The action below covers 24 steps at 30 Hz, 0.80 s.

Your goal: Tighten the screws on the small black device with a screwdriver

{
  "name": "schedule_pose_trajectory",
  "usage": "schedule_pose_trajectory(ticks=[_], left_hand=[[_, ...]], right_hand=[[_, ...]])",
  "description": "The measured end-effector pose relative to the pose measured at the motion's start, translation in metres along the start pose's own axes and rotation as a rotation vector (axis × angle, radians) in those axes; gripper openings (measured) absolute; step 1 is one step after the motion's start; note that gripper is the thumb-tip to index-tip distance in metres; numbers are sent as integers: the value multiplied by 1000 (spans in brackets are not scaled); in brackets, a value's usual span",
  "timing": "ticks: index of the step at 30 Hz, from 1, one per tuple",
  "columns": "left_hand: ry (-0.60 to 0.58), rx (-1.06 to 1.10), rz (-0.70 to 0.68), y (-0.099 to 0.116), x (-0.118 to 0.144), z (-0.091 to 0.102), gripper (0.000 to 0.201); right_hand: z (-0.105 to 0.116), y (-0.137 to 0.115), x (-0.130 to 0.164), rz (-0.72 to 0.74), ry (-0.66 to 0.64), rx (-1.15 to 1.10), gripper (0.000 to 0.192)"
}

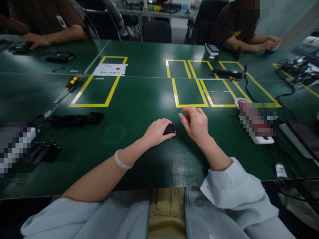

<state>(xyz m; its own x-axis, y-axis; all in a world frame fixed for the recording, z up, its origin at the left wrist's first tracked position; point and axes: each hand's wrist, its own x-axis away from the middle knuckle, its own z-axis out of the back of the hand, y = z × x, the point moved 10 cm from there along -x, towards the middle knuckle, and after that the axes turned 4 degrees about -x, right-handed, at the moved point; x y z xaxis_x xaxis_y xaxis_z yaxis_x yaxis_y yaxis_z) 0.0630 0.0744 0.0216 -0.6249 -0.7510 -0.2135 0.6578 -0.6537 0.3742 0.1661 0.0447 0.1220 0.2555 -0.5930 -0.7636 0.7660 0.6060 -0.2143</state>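
Near edge of the green worktop (pixel 154 174): it runs in front of the torso, a broad strip of surface separating it from both hands. Beyond this strip lies a small black piece (pixel 169 129), clasped by the left hand (pixel 159 131), thumb along its near side. The right hand (pixel 198 124) is closed around a slender tool (pixel 177 123), its shaft directed at the piece; tip contact cannot be told. Open surface extends leftward to a black strip (pixel 77 119), rightward to a white-framed device (pixel 256 124). Farther: yellow tape outlines (pixel 174 93), just beyond the right hand.
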Motion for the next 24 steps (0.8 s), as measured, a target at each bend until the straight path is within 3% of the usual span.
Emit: schedule_pose_trajectory(ticks=[11, 24], left_hand=[[3, -2, -3, 1, 0, 0, 38], [-7, 3, 2, 1, 2, 0, 38]], right_hand=[[3, -4, 2, 52, 40, -27, 17], [1, -1, 2, 2, 21, -32, 10]])
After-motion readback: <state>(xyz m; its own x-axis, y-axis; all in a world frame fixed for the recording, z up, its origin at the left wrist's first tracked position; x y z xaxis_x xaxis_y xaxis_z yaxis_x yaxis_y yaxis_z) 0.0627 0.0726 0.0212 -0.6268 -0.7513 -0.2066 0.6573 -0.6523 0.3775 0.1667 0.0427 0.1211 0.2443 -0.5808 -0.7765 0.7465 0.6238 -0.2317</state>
